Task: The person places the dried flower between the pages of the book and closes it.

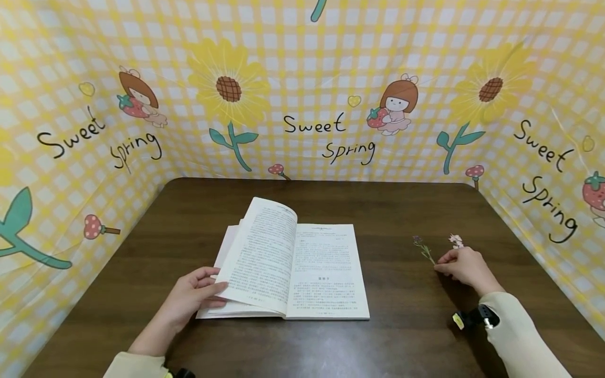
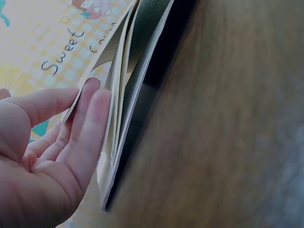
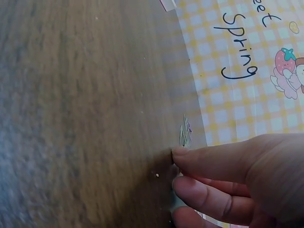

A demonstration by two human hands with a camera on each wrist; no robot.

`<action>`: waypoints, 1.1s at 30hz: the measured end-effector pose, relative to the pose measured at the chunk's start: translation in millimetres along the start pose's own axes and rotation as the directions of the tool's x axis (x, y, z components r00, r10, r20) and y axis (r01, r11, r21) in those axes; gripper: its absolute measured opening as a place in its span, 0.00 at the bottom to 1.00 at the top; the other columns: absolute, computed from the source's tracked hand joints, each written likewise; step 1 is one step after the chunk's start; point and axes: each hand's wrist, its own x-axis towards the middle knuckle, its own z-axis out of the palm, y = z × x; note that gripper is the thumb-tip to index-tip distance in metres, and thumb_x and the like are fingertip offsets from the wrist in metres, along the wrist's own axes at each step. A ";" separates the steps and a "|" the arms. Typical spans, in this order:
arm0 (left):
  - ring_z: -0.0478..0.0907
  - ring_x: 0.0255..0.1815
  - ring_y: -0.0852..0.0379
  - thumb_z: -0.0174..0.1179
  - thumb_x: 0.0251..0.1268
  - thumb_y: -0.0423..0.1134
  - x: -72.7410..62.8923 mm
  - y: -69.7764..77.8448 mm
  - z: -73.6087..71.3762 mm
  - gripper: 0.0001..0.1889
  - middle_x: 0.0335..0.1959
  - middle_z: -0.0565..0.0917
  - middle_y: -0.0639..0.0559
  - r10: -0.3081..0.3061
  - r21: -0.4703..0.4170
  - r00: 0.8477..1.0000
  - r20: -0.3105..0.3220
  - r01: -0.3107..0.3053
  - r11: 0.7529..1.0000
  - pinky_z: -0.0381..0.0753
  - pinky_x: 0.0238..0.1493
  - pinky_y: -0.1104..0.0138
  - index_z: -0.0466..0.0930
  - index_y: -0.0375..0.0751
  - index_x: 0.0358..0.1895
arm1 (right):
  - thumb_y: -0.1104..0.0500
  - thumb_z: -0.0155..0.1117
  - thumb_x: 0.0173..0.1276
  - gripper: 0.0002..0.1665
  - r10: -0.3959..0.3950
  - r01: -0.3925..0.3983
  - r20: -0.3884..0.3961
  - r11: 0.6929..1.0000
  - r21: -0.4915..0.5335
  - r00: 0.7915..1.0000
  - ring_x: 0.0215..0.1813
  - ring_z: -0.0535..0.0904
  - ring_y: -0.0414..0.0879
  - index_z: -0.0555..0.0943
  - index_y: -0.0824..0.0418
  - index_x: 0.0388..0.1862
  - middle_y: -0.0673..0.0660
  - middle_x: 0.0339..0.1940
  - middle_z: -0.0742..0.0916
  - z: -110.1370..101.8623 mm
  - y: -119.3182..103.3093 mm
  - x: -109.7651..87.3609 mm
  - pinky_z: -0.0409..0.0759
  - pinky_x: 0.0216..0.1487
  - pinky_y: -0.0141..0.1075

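An open book [image 1: 327,262] with printed pages lies on the table, its left-hand pages [image 1: 260,252] lifted and curving up. My left hand [image 1: 189,294] pinches the outer lower edge of those pages between thumb and fingers; the left wrist view shows the page edges [image 2: 118,90] fanned apart beside the fingertips. To the right of the book, my right hand [image 1: 465,268] pinches the stem end of a thin purple-flowered sprig [image 1: 425,252] low over the table. A pale pink flower sprig [image 1: 456,240] shows just beyond the right knuckles, partly hidden by the hand.
The dark wooden table [image 1: 392,210] is enclosed at the back and sides by a yellow checked cloth [image 1: 302,68] with printed flowers and lettering. A black and yellow wrist device [image 1: 475,317] sits at the right sleeve's cuff.
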 end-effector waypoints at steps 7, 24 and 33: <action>0.85 0.37 0.55 0.61 0.67 0.25 1.2 -6.7 -4.5 0.22 0.37 0.86 0.47 -0.055 -0.045 0.998 0.020 0.055 0.997 0.86 0.38 0.60 0.64 0.21 0.60 | 0.60 0.70 0.64 0.09 -0.003 0.003 -0.025 1.000 0.002 1.000 0.23 0.78 0.43 0.87 0.66 0.31 0.50 0.21 0.85 -4.1 -1.1 4.2 0.77 0.24 0.39; 0.84 0.35 0.56 0.61 0.66 0.25 0.7 -9.0 -4.8 0.22 0.36 0.85 0.48 -0.047 -0.045 0.998 0.032 0.048 0.998 0.86 0.36 0.62 0.63 0.22 0.59 | 0.59 0.69 0.63 0.09 -0.047 0.040 -0.057 0.992 -0.122 0.997 0.31 0.78 0.49 0.88 0.64 0.30 0.56 0.28 0.88 -1.5 -1.7 13.5 0.76 0.34 0.46; 0.84 0.36 0.57 0.60 0.67 0.25 2.0 -10.8 -5.2 0.22 0.37 0.85 0.49 -0.041 -0.026 0.999 0.036 0.042 0.999 0.86 0.36 0.62 0.62 0.22 0.59 | 0.63 0.61 0.68 0.12 -0.090 0.089 0.006 0.981 -0.175 0.996 0.26 0.71 0.45 0.80 0.61 0.23 0.52 0.23 0.80 5.7 -2.1 15.9 0.71 0.31 0.41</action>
